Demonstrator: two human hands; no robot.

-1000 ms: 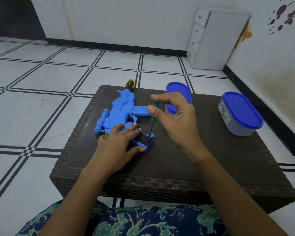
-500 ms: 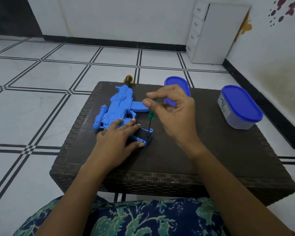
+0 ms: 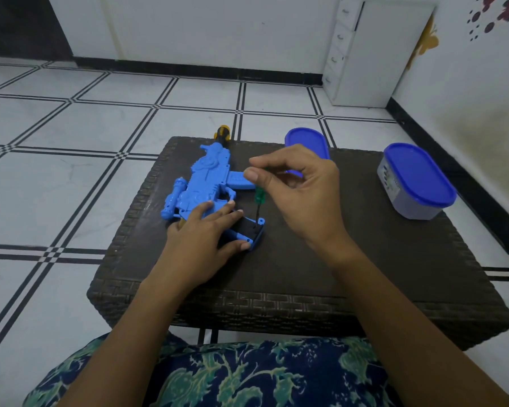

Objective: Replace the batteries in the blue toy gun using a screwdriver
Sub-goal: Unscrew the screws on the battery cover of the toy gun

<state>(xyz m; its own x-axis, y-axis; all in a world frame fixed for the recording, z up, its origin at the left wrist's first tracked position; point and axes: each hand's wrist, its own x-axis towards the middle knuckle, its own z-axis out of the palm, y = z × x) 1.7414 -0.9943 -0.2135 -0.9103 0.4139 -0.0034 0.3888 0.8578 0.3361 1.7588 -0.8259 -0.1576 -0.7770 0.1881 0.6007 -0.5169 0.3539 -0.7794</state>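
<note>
A blue plastic toy gun (image 3: pixel 206 177) lies flat on the dark brown woven wicker surface (image 3: pixel 365 274), left of the frame's centre. Its yellow-and-black muzzle (image 3: pixel 222 133) points toward the top of the frame. The left hand (image 3: pixel 200 242) rests on the gun's near end, its grip open, with straight fingers spread over the blue plastic and pressing it down. The right hand (image 3: pixel 306 198) has its grip closed in a pinch, thumb and fingertips round the top of a green-handled screwdriver (image 3: pixel 259 196). The screwdriver stands almost upright, its dark tip touching the corner of the gun's near end, just beside the left fingertips. A grey tub with a blue lid (image 3: pixel 415 183) sits at the right of the surface, and a second blue-lidded tub (image 3: pixel 306 141) shows partly behind the right hand. A white drawer cabinet (image 3: pixel 376 51) stands at the upper right on the white tiled floor (image 3: pixel 71 177).
</note>
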